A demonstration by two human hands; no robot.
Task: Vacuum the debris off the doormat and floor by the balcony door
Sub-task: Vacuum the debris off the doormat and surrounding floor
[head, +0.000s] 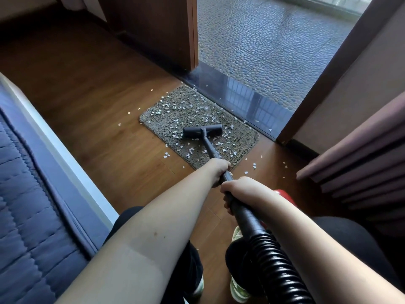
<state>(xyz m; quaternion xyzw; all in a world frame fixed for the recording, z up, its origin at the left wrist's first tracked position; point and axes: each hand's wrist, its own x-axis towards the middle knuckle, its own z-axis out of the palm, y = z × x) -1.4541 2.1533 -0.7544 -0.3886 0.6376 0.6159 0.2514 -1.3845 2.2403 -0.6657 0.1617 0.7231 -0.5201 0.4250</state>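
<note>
Clearly, the vacuum wand (210, 148) is gripped by both hands: the left hand (219, 170) is curled round the tube farther forward, the right hand (238, 189) is wrapped round it just behind, where the ribbed hose (276, 266) begins. Ahead of the grip, the nozzle head (202, 130) is set on the doormat (241, 137), crosswise to the wand, whose long axis points toward the balcony door. Little appears done: white debris (175, 106) is scattered across mat and surrounding floor (98, 119).
</note>
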